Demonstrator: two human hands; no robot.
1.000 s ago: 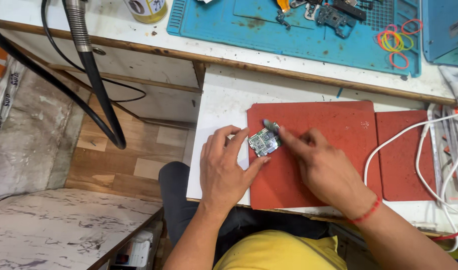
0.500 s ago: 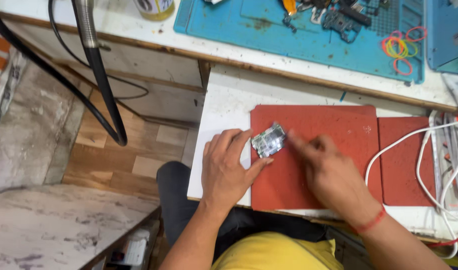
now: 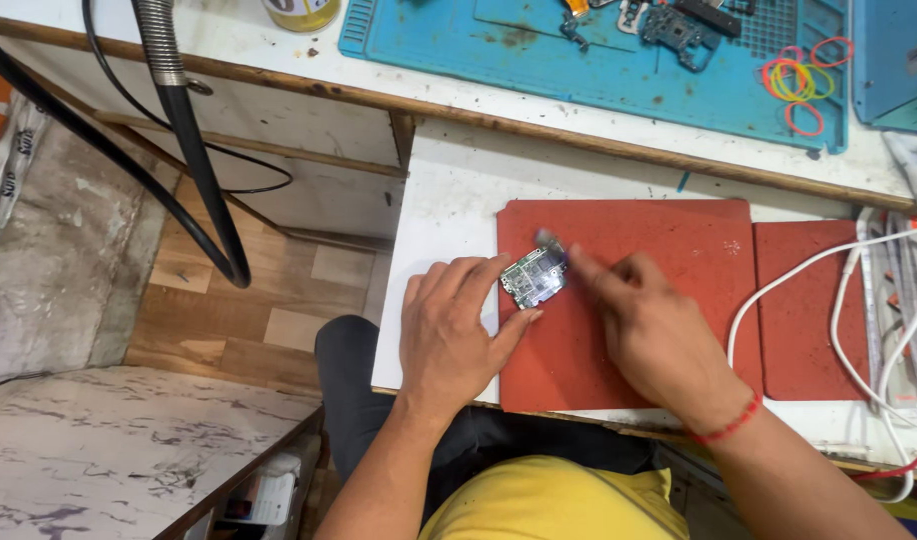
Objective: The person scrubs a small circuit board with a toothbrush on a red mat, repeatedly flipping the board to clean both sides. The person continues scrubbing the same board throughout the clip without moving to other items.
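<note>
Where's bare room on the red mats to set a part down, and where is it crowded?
Free: the large red mat between the right hand and its far edge, and the white tabletop left of it. The small red mat is bare left of the white cables. Crowded: around the circuit board, held by the left hand.

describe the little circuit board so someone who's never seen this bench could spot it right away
Find the large red mat on the white pull-out shelf. Near its left edge, the left hand steadies a small green circuit board while the right hand works at it. It is the only green, metal-studded piece on the mat.
</note>
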